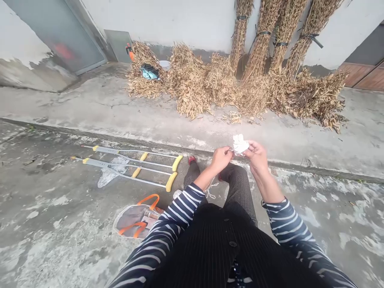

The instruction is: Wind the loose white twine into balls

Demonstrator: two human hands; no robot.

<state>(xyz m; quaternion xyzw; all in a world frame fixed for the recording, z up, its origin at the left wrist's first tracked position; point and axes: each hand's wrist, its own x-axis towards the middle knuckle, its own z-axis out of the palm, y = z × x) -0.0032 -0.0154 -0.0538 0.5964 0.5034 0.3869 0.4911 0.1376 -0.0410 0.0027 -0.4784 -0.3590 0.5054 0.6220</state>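
Note:
My right hand [257, 157] grips a small white piece of yarn work [239, 143] by its right side, in front of my knees. It looks crocheted or knitted, with an uneven, folded outline. My left hand [221, 158] is closed in a pinch at the piece's lower left edge. Something thin shows at those fingertips; whether it is a hook, a needle or yarn I cannot tell. Loose white yarn [211, 193] hangs between my legs, below the hands. Beside my left thigh a white ball [177, 194], probably yarn, is partly hidden by my sleeve.
Two crutches [132, 164] with yellow pads lie on the concrete to the left, over a clear plastic bag [109, 176]. Nearer stands an open bag [120, 216] with orange handles. Ahead, a low step [135, 124] leads to dried plant bundles [192, 80] along the wall.

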